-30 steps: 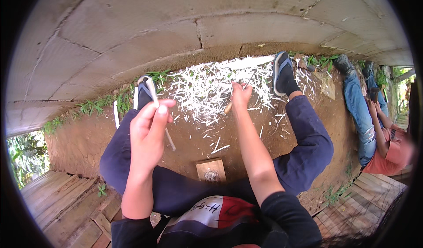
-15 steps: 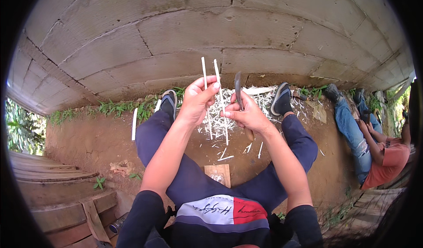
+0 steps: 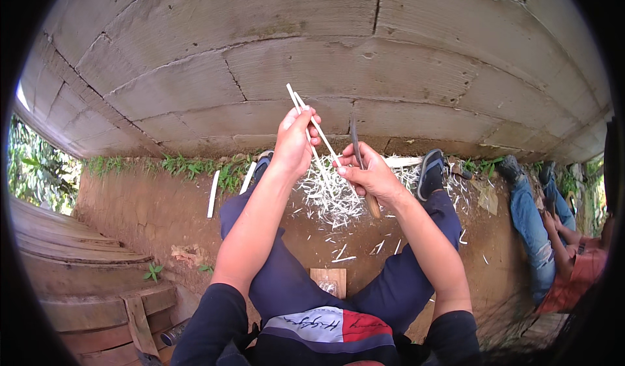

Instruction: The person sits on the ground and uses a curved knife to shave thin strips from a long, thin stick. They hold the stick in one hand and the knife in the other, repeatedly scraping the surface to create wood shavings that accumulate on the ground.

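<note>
My left hand is closed around two thin pale sticks near their upper ends. One stick slants down to the right, and the other runs beside it; their tops lie close together. My right hand holds a knife with a dark, narrow blade pointing up and a wooden handle showing below the palm. Its thumb and fingertips also touch the right-hand stick. Both hands are held above a heap of pale shavings on the ground.
A grey block wall rises ahead. Pale strips lie by the weeds at left. Between my legs sits a small wooden board. Wooden planks stand at lower left. Another person in jeans sits at far right.
The two sticks, spread apart and nearly parallel before, now come together at their tops in my left hand and slant to the right. The view has shifted upward.
</note>
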A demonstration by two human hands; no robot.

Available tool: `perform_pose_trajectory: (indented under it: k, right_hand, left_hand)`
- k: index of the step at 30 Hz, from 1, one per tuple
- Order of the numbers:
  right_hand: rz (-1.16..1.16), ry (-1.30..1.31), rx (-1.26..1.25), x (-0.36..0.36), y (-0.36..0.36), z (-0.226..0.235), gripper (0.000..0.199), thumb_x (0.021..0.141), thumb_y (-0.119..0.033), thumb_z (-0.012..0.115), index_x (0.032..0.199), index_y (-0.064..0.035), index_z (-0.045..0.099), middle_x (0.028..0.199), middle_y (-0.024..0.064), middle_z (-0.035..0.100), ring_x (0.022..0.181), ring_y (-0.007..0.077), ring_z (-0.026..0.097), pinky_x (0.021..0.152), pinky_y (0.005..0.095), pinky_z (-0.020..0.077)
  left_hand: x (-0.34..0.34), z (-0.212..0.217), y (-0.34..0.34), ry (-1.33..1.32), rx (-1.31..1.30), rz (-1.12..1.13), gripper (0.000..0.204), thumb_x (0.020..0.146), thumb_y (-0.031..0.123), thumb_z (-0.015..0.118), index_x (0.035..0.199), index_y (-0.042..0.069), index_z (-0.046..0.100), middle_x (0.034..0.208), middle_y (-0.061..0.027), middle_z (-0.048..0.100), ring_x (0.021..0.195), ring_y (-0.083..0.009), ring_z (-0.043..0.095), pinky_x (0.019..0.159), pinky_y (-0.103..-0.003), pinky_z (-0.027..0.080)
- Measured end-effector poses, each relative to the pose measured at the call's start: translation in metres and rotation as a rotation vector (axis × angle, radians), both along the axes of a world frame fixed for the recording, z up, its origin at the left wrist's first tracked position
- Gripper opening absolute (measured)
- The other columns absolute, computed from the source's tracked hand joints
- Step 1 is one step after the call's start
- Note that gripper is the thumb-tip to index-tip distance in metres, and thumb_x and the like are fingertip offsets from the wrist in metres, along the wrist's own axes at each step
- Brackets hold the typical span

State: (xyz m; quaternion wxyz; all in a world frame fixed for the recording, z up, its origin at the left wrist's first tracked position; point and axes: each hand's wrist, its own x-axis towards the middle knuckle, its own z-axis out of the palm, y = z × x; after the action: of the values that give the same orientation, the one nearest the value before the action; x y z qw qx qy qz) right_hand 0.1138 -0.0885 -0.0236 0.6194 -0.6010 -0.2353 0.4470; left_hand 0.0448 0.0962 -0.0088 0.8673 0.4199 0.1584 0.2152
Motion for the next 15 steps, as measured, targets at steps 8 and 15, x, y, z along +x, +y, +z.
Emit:
perform_pose_trajectory:
  k: [8, 15]
  right_hand:
    - [-0.032, 0.284, 0.084, 0.007, 0.028, -0.032, 0.03, 0.098, -0.017, 0.065, 0.12, -0.0065, 0.046, 0.097, 0.0014, 0.059, 0.065, 0.0031, 0.049, 0.046, 0.0171, 0.04]
    - [-0.167, 0.233, 0.088, -0.016, 0.014, -0.028, 0.029, 0.098, -0.017, 0.065, 0.118, -0.0054, 0.048, 0.088, 0.0, 0.056, 0.064, 0.0041, 0.049, 0.044, 0.0185, 0.0414]
  left_hand:
    - [0.016, -0.005, 0.015, -0.049, 0.114, 0.253, 0.019, 0.108, 0.027, 0.044, 0.107, 0.01, 0.05, 0.089, -0.0039, 0.061, 0.078, -0.0148, 0.062, 0.069, -0.028, 0.051]
    - [0.006, -0.001, 0.024, -0.161, -0.049, 0.285, 0.018, 0.109, 0.026, 0.043, 0.107, 0.009, 0.044, 0.093, -0.008, 0.062, 0.082, -0.0182, 0.065, 0.072, -0.033, 0.055]
